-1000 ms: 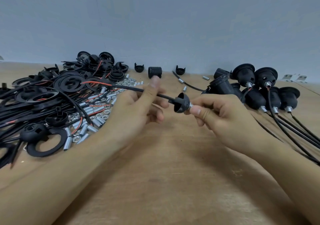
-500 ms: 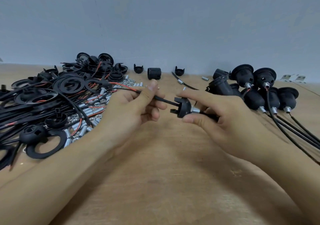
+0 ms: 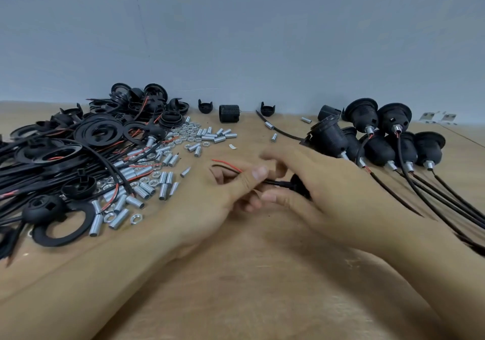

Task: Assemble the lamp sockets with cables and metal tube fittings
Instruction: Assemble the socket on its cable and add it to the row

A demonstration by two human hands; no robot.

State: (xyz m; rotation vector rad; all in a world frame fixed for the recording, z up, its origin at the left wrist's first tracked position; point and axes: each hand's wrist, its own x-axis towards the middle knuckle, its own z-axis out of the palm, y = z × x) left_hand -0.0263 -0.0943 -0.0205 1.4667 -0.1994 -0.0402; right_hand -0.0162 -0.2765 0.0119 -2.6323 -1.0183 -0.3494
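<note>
- Two hands meet low over the middle of the wooden surface [image 3: 262, 300], forearms entering from the near corners.
- Left hand [image 3: 220, 198]: thumb and fingers pinch a thin black cable [image 3: 273, 181]; its red and black wire ends [image 3: 223, 165] stick out past the hand to the left.
- Right hand [image 3: 322, 190]: blurred, fingers curled round a black socket cap [image 3: 299, 185] that sits on the cable, just right of the left thumb; most of the cap is hidden by the hand.
- Left of the hands: loose metal tube fittings [image 3: 162, 179] and nuts [image 3: 136, 217] lie scattered beside a pile of black rings and cables [image 3: 65, 156].
- Right, farther off: a cluster of assembled sockets [image 3: 380, 145] lies with cables trailing toward the near right edge.
- Far edge, by the wall: a ribbed black sleeve [image 3: 229, 113] lies on its side.
</note>
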